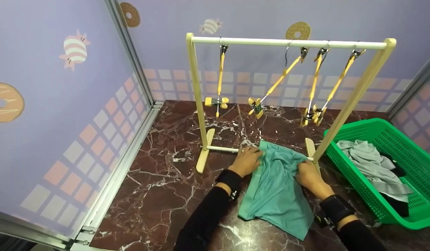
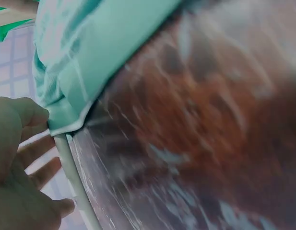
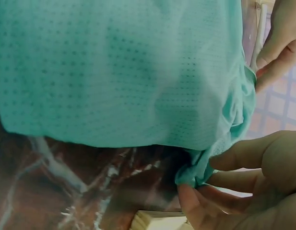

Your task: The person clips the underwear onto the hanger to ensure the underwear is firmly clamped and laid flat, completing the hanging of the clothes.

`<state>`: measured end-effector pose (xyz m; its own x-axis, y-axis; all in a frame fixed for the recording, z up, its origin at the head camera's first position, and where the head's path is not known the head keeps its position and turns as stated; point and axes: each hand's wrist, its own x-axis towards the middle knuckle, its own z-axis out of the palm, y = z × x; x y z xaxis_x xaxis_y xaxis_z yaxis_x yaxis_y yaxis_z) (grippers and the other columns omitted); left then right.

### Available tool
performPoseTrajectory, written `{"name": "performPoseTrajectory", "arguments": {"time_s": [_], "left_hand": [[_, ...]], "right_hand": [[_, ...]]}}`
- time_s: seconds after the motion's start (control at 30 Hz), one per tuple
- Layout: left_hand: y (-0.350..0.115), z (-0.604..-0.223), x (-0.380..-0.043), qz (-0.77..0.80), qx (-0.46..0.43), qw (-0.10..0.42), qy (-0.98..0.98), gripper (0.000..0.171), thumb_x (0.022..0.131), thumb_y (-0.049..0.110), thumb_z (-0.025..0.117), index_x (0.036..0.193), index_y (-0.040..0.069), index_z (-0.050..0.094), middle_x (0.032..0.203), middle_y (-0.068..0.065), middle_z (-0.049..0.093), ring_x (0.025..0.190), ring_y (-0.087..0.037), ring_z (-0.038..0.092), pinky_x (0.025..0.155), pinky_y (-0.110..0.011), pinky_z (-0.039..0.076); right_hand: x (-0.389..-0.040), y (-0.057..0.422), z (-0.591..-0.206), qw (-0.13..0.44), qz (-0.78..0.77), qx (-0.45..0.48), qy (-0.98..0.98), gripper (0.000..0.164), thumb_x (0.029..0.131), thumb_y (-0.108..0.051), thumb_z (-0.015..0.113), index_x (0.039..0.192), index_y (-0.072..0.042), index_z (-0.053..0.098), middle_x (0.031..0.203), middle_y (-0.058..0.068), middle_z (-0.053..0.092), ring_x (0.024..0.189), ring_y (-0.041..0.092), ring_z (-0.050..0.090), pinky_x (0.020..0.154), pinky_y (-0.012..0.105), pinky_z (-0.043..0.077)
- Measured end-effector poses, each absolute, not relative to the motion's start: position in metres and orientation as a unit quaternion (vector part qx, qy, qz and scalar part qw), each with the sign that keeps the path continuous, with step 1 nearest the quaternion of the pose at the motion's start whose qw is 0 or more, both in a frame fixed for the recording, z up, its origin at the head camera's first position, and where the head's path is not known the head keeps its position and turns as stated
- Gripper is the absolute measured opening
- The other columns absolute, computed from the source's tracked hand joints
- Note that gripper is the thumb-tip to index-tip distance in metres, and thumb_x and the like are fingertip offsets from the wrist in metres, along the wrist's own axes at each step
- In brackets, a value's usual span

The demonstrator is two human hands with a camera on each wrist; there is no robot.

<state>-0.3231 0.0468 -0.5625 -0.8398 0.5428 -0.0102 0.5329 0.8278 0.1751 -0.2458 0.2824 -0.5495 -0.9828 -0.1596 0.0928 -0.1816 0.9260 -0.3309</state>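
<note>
A teal garment (image 1: 281, 188) of thin perforated fabric lies over the marble-patterned surface, a wide band along its left edge. Its far end is bunched near the lower rail (image 1: 221, 149) of a small wooden rack. At the band's far corner my left hand (image 1: 247, 161) pinches the fabric between thumb and finger, its other fingers spread in the left wrist view. My right hand (image 1: 310, 176) holds a gathered bit of the far right edge; in the right wrist view its fingertips (image 3: 191, 201) close on the crumpled fabric. Whether it is shorts or underpants, I cannot tell.
Several yellow clip hangers (image 1: 220, 76) hang from the rack's top bar (image 1: 288, 42) beyond my hands. To the right stands a green plastic basket (image 1: 347, 181) with grey (image 1: 371, 164) and black cloths inside. Patterned walls (image 1: 96, 129) enclose the left and back.
</note>
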Motion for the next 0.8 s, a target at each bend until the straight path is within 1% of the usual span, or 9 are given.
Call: {"name": "performPoseTrajectory", "arguments": {"time_s": [0.07, 0.17, 0.23, 0.3, 0.4, 0.47, 0.67, 0.73, 0.8], "left_hand": [[0.044, -0.563, -0.324, 0.071, 0.284, 0.018, 0.956, 0.044, 0.106, 0.027, 0.054, 0.15, 0.023, 0.051, 0.152, 0.002, 0.049, 0.143, -0.021, 0.038, 0.12, -0.058, 0.027], [0.041, -0.564, -0.324, 0.07, 0.289, 0.008, 0.955, 0.043, 0.106, 0.025, 0.054, 0.149, 0.02, 0.053, 0.152, 0.0, 0.048, 0.143, -0.023, 0.038, 0.119, -0.059, 0.028], [0.039, -0.565, -0.323, 0.066, 0.3, 0.009, 0.952, 0.045, 0.106, 0.026, 0.054, 0.151, 0.02, 0.049, 0.155, -0.001, 0.043, 0.145, -0.025, 0.035, 0.119, -0.061, 0.026], [0.037, -0.566, -0.32, 0.055, 0.319, 0.013, 0.946, 0.05, 0.106, 0.026, 0.054, 0.154, 0.021, 0.043, 0.16, -0.001, 0.037, 0.149, -0.028, 0.031, 0.119, -0.062, 0.024], [0.034, -0.566, -0.315, 0.008, 0.346, 0.015, 0.938, 0.054, 0.107, 0.028, 0.051, 0.158, 0.025, 0.036, 0.166, 0.002, 0.027, 0.153, -0.03, 0.022, 0.12, -0.062, 0.021], [0.032, -0.566, -0.311, -0.029, 0.353, 0.015, 0.935, 0.055, 0.107, 0.033, 0.049, 0.159, 0.027, 0.034, 0.168, 0.004, 0.022, 0.155, -0.03, 0.017, 0.121, -0.062, 0.018], [0.028, -0.567, -0.306, -0.09, 0.324, 0.033, 0.941, 0.061, 0.106, 0.05, 0.045, 0.161, 0.031, 0.027, 0.171, 0.008, 0.011, 0.157, -0.028, 0.006, 0.123, -0.062, 0.01], [0.024, -0.567, -0.304, -0.089, 0.309, 0.046, 0.946, 0.063, 0.105, 0.053, 0.044, 0.162, 0.031, 0.025, 0.171, 0.008, 0.009, 0.157, -0.029, 0.003, 0.122, -0.063, 0.007], [0.021, -0.567, -0.303, -0.085, 0.298, 0.054, 0.949, 0.065, 0.105, 0.056, 0.043, 0.162, 0.031, 0.024, 0.171, 0.007, 0.007, 0.157, -0.03, 0.001, 0.122, -0.064, 0.006]], "right_hand": [[-0.248, 0.283, -0.547, 0.062, 0.176, 0.084, -0.979, 0.013, 0.079, 0.01, 0.058, 0.089, 0.018, 0.061, 0.098, 0.038, 0.058, 0.094, 0.055, 0.058, 0.081, 0.061, 0.052], [-0.252, 0.284, -0.542, 0.101, 0.195, 0.078, -0.972, 0.027, 0.08, 0.012, 0.057, 0.105, 0.023, 0.06, 0.112, 0.04, 0.054, 0.1, 0.056, 0.058, 0.082, 0.062, 0.053], [-0.256, 0.285, -0.54, 0.12, 0.207, 0.082, -0.968, 0.037, 0.081, 0.014, 0.057, 0.117, 0.023, 0.057, 0.123, 0.039, 0.051, 0.108, 0.056, 0.057, 0.085, 0.062, 0.053], [-0.261, 0.288, -0.539, 0.132, 0.208, 0.095, -0.964, 0.044, 0.082, 0.016, 0.058, 0.124, 0.024, 0.054, 0.129, 0.038, 0.049, 0.115, 0.055, 0.055, 0.089, 0.061, 0.052], [-0.269, 0.292, -0.539, 0.126, 0.199, 0.109, -0.966, 0.049, 0.08, 0.019, 0.063, 0.127, 0.025, 0.051, 0.132, 0.037, 0.047, 0.119, 0.054, 0.053, 0.092, 0.059, 0.052], [-0.273, 0.296, -0.54, 0.108, 0.188, 0.112, -0.97, 0.051, 0.08, 0.018, 0.066, 0.128, 0.026, 0.05, 0.133, 0.038, 0.047, 0.12, 0.054, 0.053, 0.093, 0.059, 0.051], [-0.276, 0.302, -0.545, 0.042, 0.177, 0.124, -0.975, 0.053, 0.081, 0.017, 0.061, 0.132, 0.025, 0.048, 0.138, 0.042, 0.044, 0.125, 0.057, 0.049, 0.098, 0.059, 0.049], [-0.273, 0.301, -0.548, 0.048, 0.184, 0.14, -0.972, 0.054, 0.079, 0.018, 0.06, 0.132, 0.023, 0.049, 0.138, 0.042, 0.044, 0.123, 0.058, 0.05, 0.098, 0.059, 0.049], [-0.268, 0.297, -0.551, 0.07, 0.19, 0.159, -0.966, 0.053, 0.078, 0.018, 0.061, 0.13, 0.021, 0.052, 0.137, 0.041, 0.046, 0.121, 0.058, 0.051, 0.096, 0.06, 0.049]]}}
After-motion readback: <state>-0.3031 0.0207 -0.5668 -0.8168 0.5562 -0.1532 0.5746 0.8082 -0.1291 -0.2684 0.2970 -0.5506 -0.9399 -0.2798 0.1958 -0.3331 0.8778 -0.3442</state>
